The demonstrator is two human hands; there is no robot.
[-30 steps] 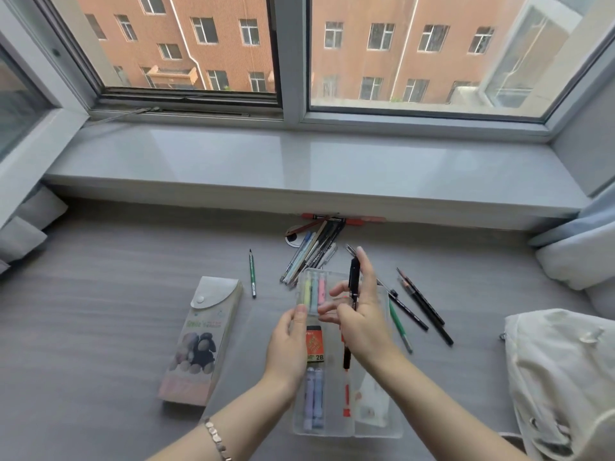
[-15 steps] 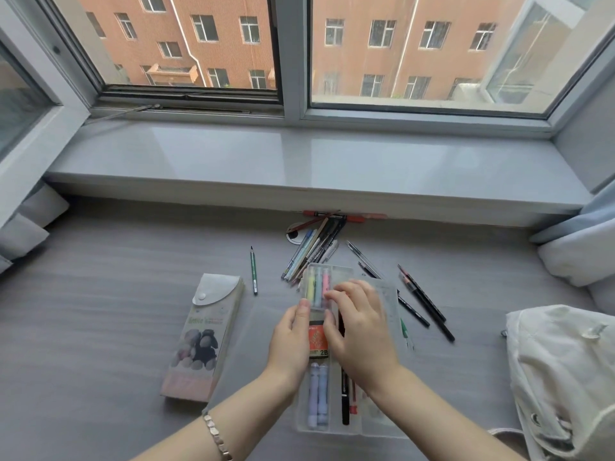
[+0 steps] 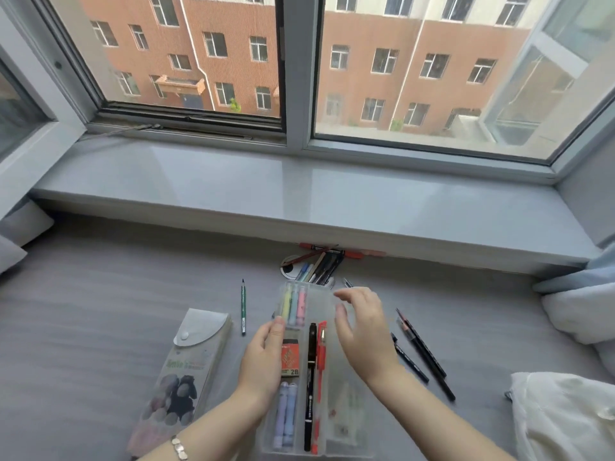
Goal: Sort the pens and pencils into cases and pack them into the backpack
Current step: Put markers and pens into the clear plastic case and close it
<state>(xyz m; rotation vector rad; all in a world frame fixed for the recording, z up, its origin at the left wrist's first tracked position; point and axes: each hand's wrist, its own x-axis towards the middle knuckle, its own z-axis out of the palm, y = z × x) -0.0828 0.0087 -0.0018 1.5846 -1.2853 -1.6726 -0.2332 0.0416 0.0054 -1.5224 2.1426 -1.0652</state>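
A clear plastic case (image 3: 346, 410) lies open on the grey surface. It holds pastel highlighters, a 2B lead box, a black pen (image 3: 310, 377) and a red pen (image 3: 321, 371). My left hand (image 3: 263, 357) holds the case's left edge, thumb on the rim. My right hand (image 3: 362, 331) hovers over the case's right half with relaxed fingers, holding nothing. A pile of pens (image 3: 319, 266) lies beyond the case. Black pencils (image 3: 422, 354) lie to the right, and a green pencil (image 3: 243, 307) to the left. A white backpack (image 3: 565, 417) sits at the lower right.
A second case (image 3: 186, 371) with a snap flap and a printed picture lies left of the clear one. A wide grey windowsill (image 3: 299, 191) runs behind the work area. Pillows (image 3: 582, 311) sit at the right edge.
My right hand laid the black pen into the clear case beside the red pen, then let go and lifted away to the right. My left hand stayed on the case's left edge.
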